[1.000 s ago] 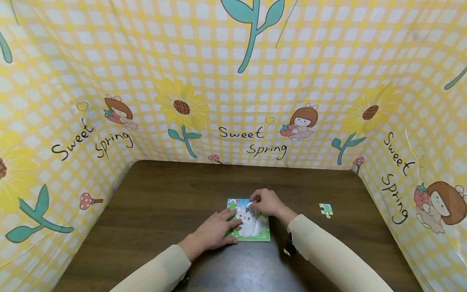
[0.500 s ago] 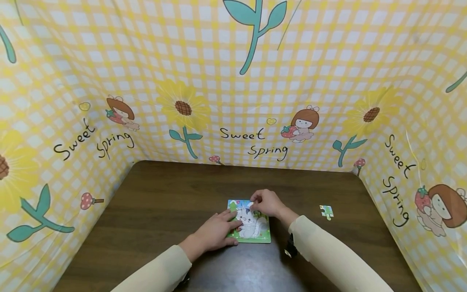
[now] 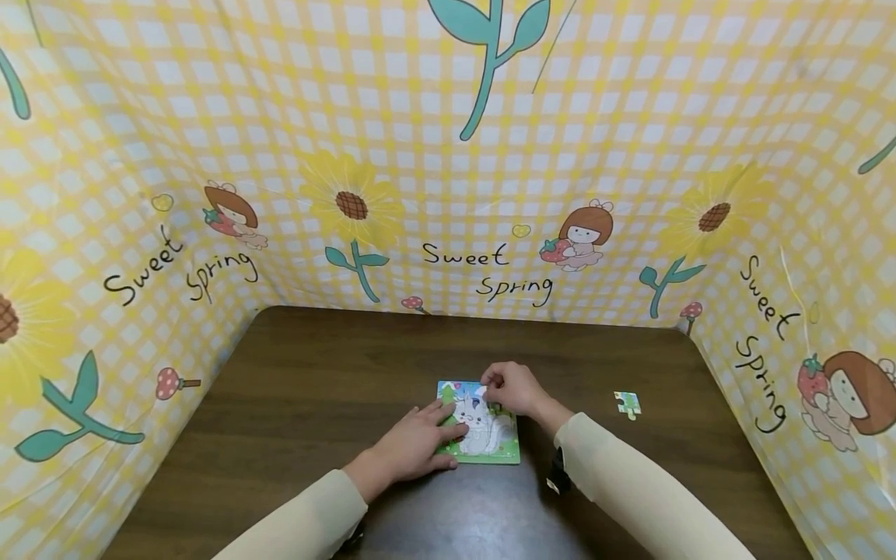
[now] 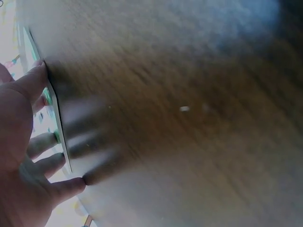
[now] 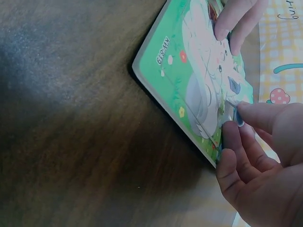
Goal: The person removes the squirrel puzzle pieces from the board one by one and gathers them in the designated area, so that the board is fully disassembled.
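Note:
A jigsaw puzzle [image 3: 490, 449] with a white cartoon animal on a green and blue ground lies flat on the brown table. My left hand [image 3: 411, 443] rests along its left side, fingers spread, some on the picture. In the left wrist view that hand's thumb and fingertips touch the board's edge. Over the upper right part of the puzzle, my right hand [image 3: 516, 389] pinches a small puzzle piece [image 5: 239, 118] between thumb and finger. The fingers cover most of that piece, and whether it sits flush cannot be told.
To the right, apart from the board, lies a loose puzzle piece [image 3: 628, 404] with green and blue print. A yellow checked cloth [image 3: 462, 194] hangs round the back and both sides of the table [image 3: 315, 373].
Both hands stay nearly in place; the right fingers keep their pinch at the puzzle's upper right. The whole head view shifts very slightly.

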Available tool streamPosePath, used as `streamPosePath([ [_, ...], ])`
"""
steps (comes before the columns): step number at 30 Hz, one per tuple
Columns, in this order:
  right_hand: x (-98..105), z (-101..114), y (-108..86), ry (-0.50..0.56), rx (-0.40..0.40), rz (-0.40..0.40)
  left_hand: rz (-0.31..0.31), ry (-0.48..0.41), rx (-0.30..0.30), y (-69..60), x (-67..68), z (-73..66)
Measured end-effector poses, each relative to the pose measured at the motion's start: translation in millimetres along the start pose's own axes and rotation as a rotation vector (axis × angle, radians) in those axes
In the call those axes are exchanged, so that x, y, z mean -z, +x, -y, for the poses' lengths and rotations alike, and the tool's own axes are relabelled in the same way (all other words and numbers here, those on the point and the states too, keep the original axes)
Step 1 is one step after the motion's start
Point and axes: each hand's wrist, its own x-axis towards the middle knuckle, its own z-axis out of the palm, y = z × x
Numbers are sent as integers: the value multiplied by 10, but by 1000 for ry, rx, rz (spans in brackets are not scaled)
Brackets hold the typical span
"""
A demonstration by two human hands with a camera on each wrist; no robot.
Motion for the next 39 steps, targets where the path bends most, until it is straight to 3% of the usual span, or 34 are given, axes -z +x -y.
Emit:
streamPosePath([
  [17, 96, 55, 2, 69, -27, -9, 22, 34, 10, 37, 71, -42],
  [24, 261, 21, -62, 126, 10, 22, 31, 30, 14, 31, 55, -55],
  [32, 643, -281, -279, 201, 12, 45, 18, 36, 19, 35, 9, -46],
  [39, 990, -651, -480, 102, -41, -10, 15, 33, 22, 35, 2, -42],
])
